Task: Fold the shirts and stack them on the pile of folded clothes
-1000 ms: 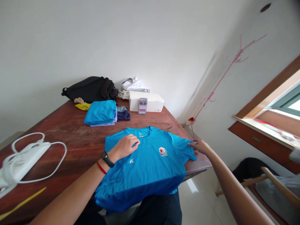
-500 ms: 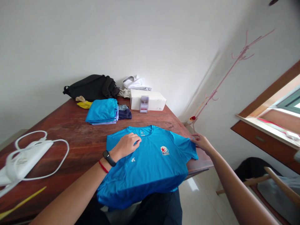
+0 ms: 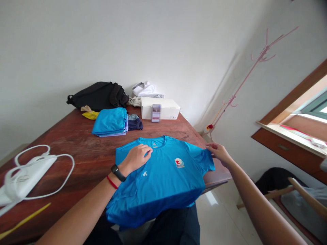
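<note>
A blue T-shirt [image 3: 168,177] lies front up on the table with its collar away from me. Its lower part hangs over the near edge towards my lap. A round red-and-white badge and a small white logo mark its front. My left hand [image 3: 136,158] rests on the shirt just below the collar, fingers curled together against the cloth; the fingertips are partly hidden. A crease in the fabric runs down from under it. At the right sleeve, my right hand [image 3: 217,152] pinches the sleeve's outer edge between thumb and fingers.
Folded blue clothes [image 3: 110,121] sit on the wooden table [image 3: 76,143], beside dark folded cloth [image 3: 135,124]. Behind are a black bag [image 3: 95,95] and a white box [image 3: 167,108]. A white power strip [image 3: 33,177] with cable lies left. A pink coat rack [image 3: 247,76] stands right.
My right hand has shifted slightly left and up at the sleeve edge. The camera view has moved a little. The shirt and my left hand look nearly the same.
</note>
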Motion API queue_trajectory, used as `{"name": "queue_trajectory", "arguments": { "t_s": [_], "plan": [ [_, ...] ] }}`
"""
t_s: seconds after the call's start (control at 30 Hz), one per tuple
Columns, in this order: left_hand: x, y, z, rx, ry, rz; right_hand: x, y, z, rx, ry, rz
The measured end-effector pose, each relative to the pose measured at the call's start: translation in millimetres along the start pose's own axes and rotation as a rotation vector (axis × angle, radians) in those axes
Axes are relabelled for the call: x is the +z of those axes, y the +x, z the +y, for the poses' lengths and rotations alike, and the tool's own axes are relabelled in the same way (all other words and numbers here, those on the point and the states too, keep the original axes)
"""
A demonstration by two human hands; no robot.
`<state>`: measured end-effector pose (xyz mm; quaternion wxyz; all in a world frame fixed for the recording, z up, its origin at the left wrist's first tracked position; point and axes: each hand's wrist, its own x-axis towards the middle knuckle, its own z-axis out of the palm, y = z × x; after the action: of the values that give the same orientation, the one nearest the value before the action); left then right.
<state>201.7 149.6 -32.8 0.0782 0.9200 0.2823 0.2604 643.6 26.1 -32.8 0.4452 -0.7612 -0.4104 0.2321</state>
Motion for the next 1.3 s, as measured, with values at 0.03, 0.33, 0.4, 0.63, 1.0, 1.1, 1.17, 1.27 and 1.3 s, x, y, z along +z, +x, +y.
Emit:
{"name": "queue_trajectory", "arguments": {
  "t_s": [0.03,0.33,0.4,0.63,1.0,1.1,1.17,1.27,1.3],
  "plan": [
    [-0.3,-0.1,0.3,-0.002,0.001,-0.003,-0.4,-2.1,2.8,0.029,0.023,-0.010],
    [1.6,-1.1,0.9,-0.070,0.016,0.029,3.9,-6.5,27.4,0.219,0.139,0.177],
    [1.3,-1.0,0.6,-0.074,0.012,0.027,3.6,-6.5,26.5,0.247,0.134,0.193],
    [1.0,-1.7,1.8,-0.065,-0.025,-0.004,0.6,-8.4,22.9,0.192,-0.015,-0.010],
    [-0.9,4.6,3.2,-0.085,-0.339,0.018,21.9,-14.0,-14.5,-0.204,0.060,0.004],
    [-5.0,11.2,7.2,-0.248,-0.634,-0.027,34.2,-18.4,-37.3,-0.309,-0.041,-0.006],
    [-10.3,16.9,12.9,-0.324,-0.850,-0.132,46.0,-21.8,-50.9,-0.378,-0.140,-0.046],
    [-20.0,27.6,27.3,-0.425,-1.167,-0.354,69.1,-26.6,-66.1,-0.474,-0.227,-0.140],
    [-22.2,32.1,32.9,-0.468,-1.260,-0.416,77.5,-28.5,-69.9,-0.504,-0.238,-0.171]
  ]
}}
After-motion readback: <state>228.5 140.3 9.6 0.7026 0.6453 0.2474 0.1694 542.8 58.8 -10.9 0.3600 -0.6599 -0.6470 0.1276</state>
